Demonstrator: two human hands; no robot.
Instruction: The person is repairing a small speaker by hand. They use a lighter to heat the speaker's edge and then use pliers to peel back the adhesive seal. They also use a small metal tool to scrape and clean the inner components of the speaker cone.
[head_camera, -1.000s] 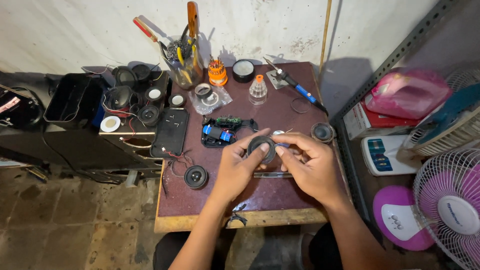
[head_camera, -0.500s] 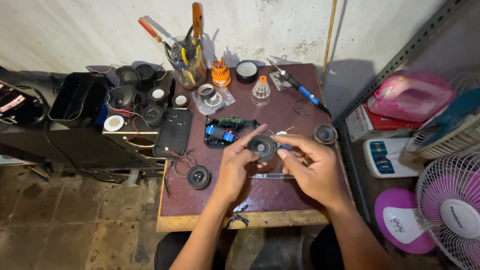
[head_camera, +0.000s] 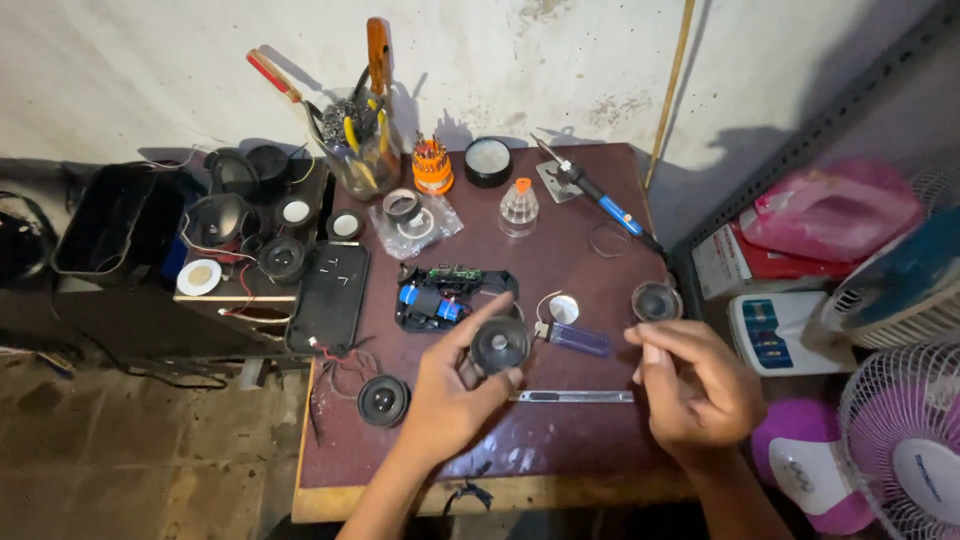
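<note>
My left hand holds a small round black speaker above the dark red table, fingers wrapped around its rim. My right hand hovers to the right with its fingers curled and apart, holding nothing that I can see. Between the hands lie a purple lighter and a flat metal blade. Just beyond the speaker sits an open black case with a circuit board and a blue battery.
Two more small speakers lie on the table. At the back stand a tool cup, an orange screwdriver set, a clear bottle and a blue soldering iron. A pink fan stands right.
My right hand has let go of the speaker and drawn away to the right. The left hand keeps the speaker alone. The purple lighter now shows on the table.
</note>
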